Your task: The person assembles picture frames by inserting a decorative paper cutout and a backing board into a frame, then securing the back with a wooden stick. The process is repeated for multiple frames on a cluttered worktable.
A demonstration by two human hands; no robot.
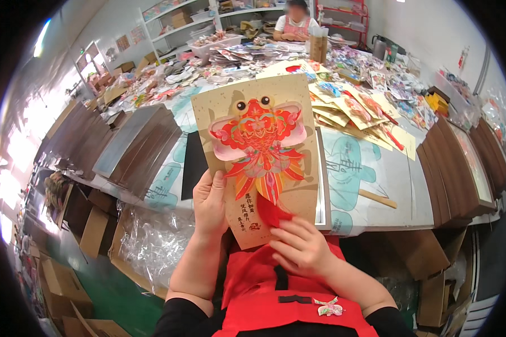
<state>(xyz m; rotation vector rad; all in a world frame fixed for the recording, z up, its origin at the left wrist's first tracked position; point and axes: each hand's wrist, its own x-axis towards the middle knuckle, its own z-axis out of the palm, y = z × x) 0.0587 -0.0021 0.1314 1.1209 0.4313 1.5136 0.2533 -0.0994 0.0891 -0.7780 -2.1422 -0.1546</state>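
My left hand point(209, 203) holds a tan card point(303, 185) upright by its lower left edge. A red and orange paper goldfish point(258, 140) with round eyes is mounted on the card. My right hand point(301, 246) sits at the card's lower edge, fingers touching a red strip point(271, 212) that hangs from the fish's tail. Behind the card, a picture frame point(322, 185) lies flat on the table point(399, 180). I wear a red apron point(264, 286).
Dark wooden frames are stacked at left point(135, 149) and right point(461, 168). More fish cards point(357, 115) lie fanned on the table behind. A person point(295, 22) sits at the far end. Cardboard boxes point(90, 224) and plastic bags point(152, 238) stand below the table.
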